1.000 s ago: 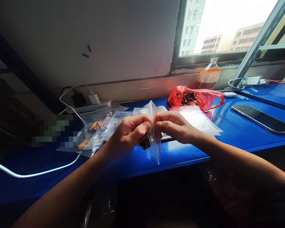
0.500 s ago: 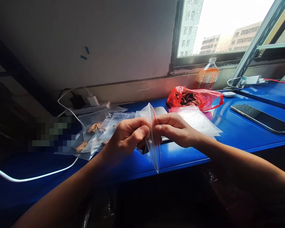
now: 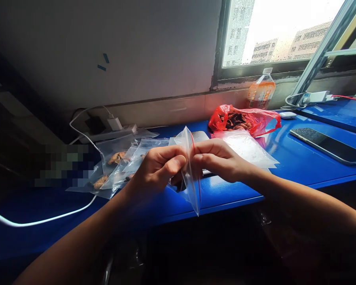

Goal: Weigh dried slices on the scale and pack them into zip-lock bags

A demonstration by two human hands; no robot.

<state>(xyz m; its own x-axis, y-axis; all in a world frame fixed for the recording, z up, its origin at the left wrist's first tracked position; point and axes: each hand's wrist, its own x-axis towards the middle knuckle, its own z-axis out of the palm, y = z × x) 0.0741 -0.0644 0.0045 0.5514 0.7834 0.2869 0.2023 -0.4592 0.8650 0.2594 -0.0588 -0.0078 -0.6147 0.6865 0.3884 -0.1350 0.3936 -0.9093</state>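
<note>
one thin bag, two pinches: how it's best held

so the bag (image 3: 195, 194) is held upright and nearly edge-on, dead centre, above the desk (image 3: 228, 196). at 9 o'clock from it, its film is pinched by the left hand (image 3: 158, 168), thumb against bent fingers; at 3 o'clock the side with the red strip (image 3: 199, 188) is nipped by the right hand (image 3: 227, 161). a dark piece (image 3: 179, 185) is seen just below the left hand's fingers, though whether it's inside can't be told.

imo the pinches are best matched in height, with light tension, since film like that probably creases easily. the red strip should be kept straight, and the lower corner, seen past the desk's front edge, is better brought back toward 12. packed bags (image 3: 108, 147) are laid out at 9, so sideways tugs are best kept small.
</note>
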